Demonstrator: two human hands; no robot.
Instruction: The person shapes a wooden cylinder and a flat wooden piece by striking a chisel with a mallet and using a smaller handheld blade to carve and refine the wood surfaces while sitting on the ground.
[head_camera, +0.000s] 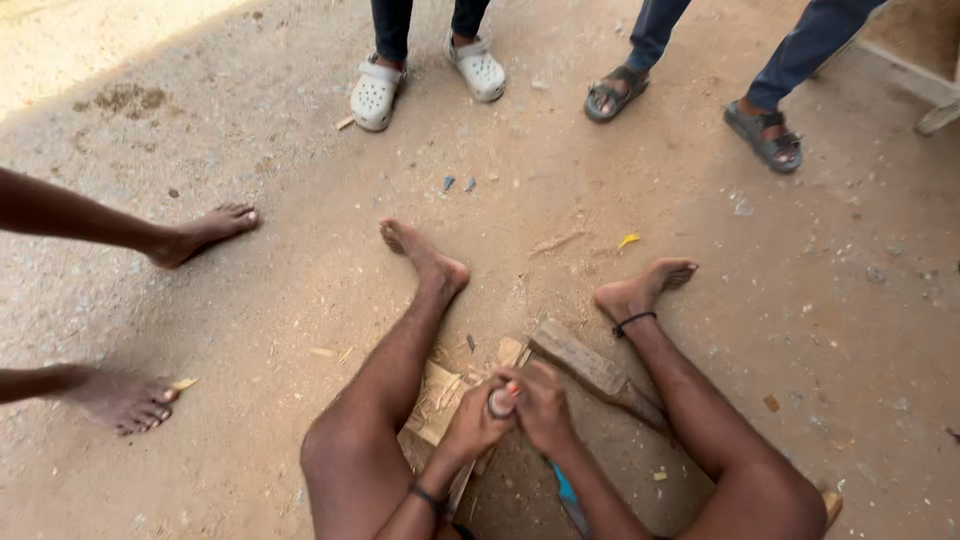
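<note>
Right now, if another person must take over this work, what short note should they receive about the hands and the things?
Left hand and right hand: both closed together around a small round-ended tool handle, between the knees.
Things: wooden block lies on the dirt ground by the right leg; pale wood pieces and shavings lie under the hands.
Done: some wood is already chipped off.
Left: I cannot tell how much; the workpiece is hidden.
Nearby: other people's feet stand around.
</note>
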